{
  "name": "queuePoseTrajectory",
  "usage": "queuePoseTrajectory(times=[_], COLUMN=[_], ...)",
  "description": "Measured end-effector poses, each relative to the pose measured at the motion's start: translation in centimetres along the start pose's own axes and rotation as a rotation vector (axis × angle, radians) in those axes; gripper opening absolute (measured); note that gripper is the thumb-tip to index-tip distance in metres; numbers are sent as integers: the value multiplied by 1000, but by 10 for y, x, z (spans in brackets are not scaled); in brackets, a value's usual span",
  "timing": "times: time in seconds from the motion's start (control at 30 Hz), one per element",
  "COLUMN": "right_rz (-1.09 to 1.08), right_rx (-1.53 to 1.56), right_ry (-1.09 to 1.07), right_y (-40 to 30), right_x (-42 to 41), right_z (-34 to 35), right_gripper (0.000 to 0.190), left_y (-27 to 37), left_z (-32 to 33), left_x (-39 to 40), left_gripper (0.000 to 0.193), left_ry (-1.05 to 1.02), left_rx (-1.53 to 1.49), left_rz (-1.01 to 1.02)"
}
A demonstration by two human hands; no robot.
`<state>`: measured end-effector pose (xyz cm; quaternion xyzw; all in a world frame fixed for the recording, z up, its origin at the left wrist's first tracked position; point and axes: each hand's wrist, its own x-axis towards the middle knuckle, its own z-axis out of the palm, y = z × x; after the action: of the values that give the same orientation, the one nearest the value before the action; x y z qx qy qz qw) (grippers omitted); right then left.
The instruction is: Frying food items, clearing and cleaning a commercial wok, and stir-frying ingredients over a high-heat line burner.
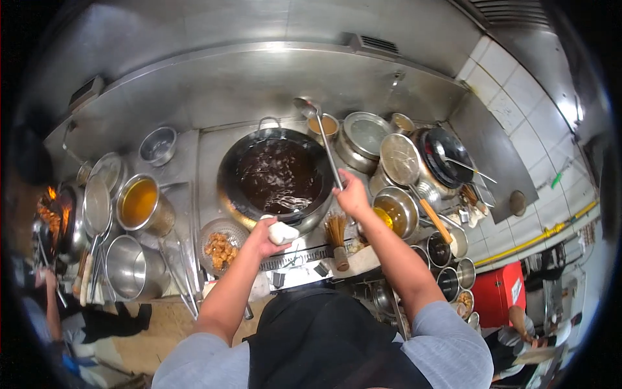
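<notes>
A large black wok (228, 167) with dark liquid (279, 175) sits on the burner before me. My left hand (265, 240) holds a folded white cloth (283, 234) at the wok's near rim; the near handle is hidden by it, if there is one. My right hand (351, 194) is closed around the handle of a metal ladle (307, 107), whose bowl is raised beyond the wok's far right side. Left of my left hand lies a perforated strainer (210, 234) with browned fried pieces (221, 250) in it. Near my right forearm stands a bamboo wok brush (336, 233).
At left stand a pot of amber liquid (140, 202), a steel pot (127, 267) and a wire skimmer (97, 204). Flames (52, 209) rise by a co-worker's hand (46, 279). At right are a wooden-handled strainer (400, 158), an oil bowl (406, 219) and another wok (449, 155).
</notes>
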<state>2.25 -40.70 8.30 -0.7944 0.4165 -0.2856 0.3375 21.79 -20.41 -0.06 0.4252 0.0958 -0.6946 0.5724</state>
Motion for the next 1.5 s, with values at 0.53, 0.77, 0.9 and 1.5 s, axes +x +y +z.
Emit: queuePoseTrajectory(times=[0.53, 0.77, 0.9, 1.5], right_rz=[-185, -229, -333, -369], right_rx=[-172, -313, -475, -328], right_ry=[-349, -430, -522, -480], right_y=[-30, -23, -56, -79], right_x=[62, 72, 88, 102], right_z=[-24, -14, -33, -161], right_gripper=[60, 66, 63, 33], left_y=[-22, -30, -25, -40], left_z=[0, 13, 28, 89], left_x=[69, 72, 70, 63], left_gripper=[37, 26, 31, 24], left_ry=[85, 201, 285, 38], left_rx=[-199, -144, -114, -225], left_rz=[129, 321, 344, 587])
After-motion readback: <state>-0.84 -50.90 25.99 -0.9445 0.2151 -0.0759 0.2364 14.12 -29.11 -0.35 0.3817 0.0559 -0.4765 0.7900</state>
